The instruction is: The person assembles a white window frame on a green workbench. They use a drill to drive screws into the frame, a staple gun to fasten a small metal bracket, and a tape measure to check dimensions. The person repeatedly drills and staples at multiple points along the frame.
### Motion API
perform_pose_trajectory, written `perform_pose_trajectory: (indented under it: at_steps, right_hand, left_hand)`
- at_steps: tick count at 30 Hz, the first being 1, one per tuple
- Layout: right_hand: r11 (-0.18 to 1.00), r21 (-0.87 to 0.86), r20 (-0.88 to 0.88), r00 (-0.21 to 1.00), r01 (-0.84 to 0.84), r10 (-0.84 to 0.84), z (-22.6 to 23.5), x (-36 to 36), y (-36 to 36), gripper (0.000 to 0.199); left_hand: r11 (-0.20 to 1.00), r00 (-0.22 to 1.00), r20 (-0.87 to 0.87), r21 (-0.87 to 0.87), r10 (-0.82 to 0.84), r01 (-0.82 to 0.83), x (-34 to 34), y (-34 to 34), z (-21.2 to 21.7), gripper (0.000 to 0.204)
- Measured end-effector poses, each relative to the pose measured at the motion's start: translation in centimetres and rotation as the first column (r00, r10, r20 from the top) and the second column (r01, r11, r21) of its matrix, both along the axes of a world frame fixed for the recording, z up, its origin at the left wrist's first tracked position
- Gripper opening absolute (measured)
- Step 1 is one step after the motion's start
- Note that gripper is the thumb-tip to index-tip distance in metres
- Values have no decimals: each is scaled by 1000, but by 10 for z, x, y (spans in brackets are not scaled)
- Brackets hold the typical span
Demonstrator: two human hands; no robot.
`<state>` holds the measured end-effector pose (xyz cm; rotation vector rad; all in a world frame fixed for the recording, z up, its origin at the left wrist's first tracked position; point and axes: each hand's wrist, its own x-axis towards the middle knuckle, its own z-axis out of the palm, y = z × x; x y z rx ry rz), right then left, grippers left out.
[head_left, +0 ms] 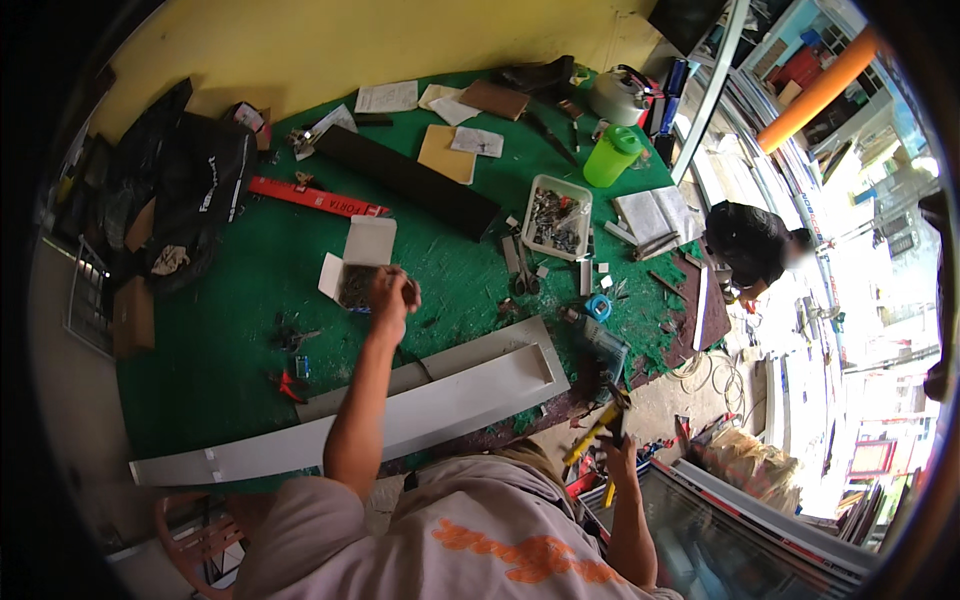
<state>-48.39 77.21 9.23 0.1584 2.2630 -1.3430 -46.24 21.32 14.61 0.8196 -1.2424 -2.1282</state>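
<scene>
- Your grey shirt [400, 530] lies nearest the camera, with the long white panel [455, 405] just beyond it along the near edge of the green table [200, 370].
- You appear to be at the step of taking small pieces from the white box [370, 240]; reach straight down past its raised flaps, so that you don't knock it over.
- Take only a few of the dark pieces [354, 288] at a time with your fingertips; a fistful would likely scatter.
- Mind your left forearm, which passes above the panel: keep it high enough not to push the panel askew.
- Your left hand [395, 292] is at the box's right side, overlapping its edge in this view; whether it touches the box, you cannot tell from here.
- Its grip is curled, fingers bent inward; whether they pinch a piece cannot be told.
- Your right hand [619, 455] has its grip wrapped about the yellow-handled tool [590, 437], out past the table's near right edge; hold the tool clear of the panel's end.
- The box stands on the table beyond the panel, well apart from your right grip.
</scene>
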Motion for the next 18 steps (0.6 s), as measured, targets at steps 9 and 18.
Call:
perform_pose_trajectory:
  at_steps: [9, 18]
  right_hand:
    - [806, -306, -24, 851, -507, 525, 129, -50, -154, 34]
    - [654, -597, -23, 825, -464, 565, 162, -60, -169, 31]
  left_hand:
    - [943, 935, -147, 39, -323, 332, -12, 126, 81, 5]
    - [942, 924, -324, 191, -204, 275, -18, 148, 123, 11]
